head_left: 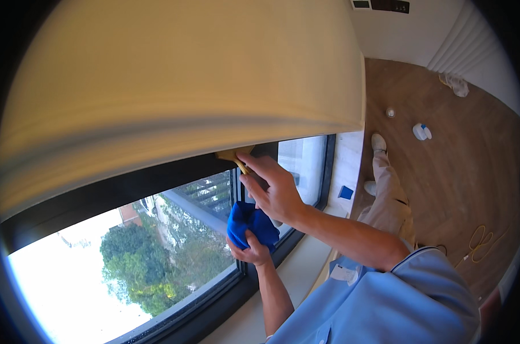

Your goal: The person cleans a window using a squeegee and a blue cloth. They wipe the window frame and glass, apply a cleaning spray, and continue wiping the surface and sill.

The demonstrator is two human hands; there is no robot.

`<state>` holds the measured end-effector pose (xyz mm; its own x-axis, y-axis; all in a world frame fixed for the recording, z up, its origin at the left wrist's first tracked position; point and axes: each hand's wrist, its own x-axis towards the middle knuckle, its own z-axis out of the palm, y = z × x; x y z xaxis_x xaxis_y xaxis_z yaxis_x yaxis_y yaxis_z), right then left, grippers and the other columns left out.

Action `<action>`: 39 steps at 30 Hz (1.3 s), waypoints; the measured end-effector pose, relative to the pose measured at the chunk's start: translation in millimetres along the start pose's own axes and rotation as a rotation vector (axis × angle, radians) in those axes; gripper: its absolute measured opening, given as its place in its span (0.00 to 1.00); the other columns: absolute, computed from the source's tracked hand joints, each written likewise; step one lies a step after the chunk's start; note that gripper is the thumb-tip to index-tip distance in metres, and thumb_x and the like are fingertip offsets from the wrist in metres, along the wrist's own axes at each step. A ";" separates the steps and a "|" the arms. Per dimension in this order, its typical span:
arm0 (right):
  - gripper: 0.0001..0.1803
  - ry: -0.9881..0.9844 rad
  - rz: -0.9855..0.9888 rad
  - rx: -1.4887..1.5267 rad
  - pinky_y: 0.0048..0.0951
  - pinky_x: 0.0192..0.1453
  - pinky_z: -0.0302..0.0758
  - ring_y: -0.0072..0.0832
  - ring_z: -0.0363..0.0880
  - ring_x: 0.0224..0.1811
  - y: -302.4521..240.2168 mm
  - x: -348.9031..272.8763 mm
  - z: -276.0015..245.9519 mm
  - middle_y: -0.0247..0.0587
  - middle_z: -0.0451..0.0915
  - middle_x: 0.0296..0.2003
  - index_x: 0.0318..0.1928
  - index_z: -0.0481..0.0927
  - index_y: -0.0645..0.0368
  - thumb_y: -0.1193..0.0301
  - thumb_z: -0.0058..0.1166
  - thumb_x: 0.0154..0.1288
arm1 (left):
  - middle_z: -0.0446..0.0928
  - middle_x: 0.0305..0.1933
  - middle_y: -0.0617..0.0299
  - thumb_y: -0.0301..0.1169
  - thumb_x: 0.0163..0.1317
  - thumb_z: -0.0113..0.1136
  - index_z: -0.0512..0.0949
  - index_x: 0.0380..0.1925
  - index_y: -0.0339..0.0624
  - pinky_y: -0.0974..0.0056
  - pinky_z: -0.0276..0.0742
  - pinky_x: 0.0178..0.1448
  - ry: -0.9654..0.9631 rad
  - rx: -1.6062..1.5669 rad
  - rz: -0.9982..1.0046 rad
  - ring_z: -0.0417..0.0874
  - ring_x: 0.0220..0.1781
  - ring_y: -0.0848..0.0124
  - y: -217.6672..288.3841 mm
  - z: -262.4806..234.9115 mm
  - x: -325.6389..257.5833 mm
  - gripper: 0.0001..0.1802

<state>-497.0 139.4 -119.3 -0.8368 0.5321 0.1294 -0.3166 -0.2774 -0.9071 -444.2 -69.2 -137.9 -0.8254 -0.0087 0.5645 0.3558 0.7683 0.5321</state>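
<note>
My right hand [274,192] is closed round the handle of a yellowish-tan hand tool with a wide flat head [235,155]. Its head lies against the dark window frame [174,176], just under the lower edge of a cream blind or panel [202,69]; whether it is a brush or a scraper I cannot tell. Below, my left hand [251,249] grips a bunched blue cloth [253,225] in front of the upright bar between two panes. The cloth hides part of that bar.
A small blue block [346,192] sits on the white sill [340,160]. On the wooden floor [443,183] are white containers [420,132], a small round object [390,113], a clear plastic bag [456,85] and a looped yellow cable [479,243]. Trees [136,258] show through the glass.
</note>
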 end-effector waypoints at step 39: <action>0.22 -0.049 0.421 -0.360 0.24 0.28 0.75 0.17 0.79 0.23 14.3 -150.8 -240.7 0.36 0.82 0.36 0.67 0.84 0.57 0.74 0.65 0.75 | 0.85 0.61 0.45 0.34 0.66 0.57 0.91 0.49 0.38 0.42 0.54 0.86 -0.959 1.065 1.299 0.78 0.69 0.50 83.4 162.2 77.2 0.20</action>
<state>-267.8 247.8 -248.1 -0.8804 0.3943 -0.2634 0.2153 -0.1625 -0.9629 -549.4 98.0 -152.3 -0.3772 0.8150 -0.4399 0.7877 0.0326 -0.6151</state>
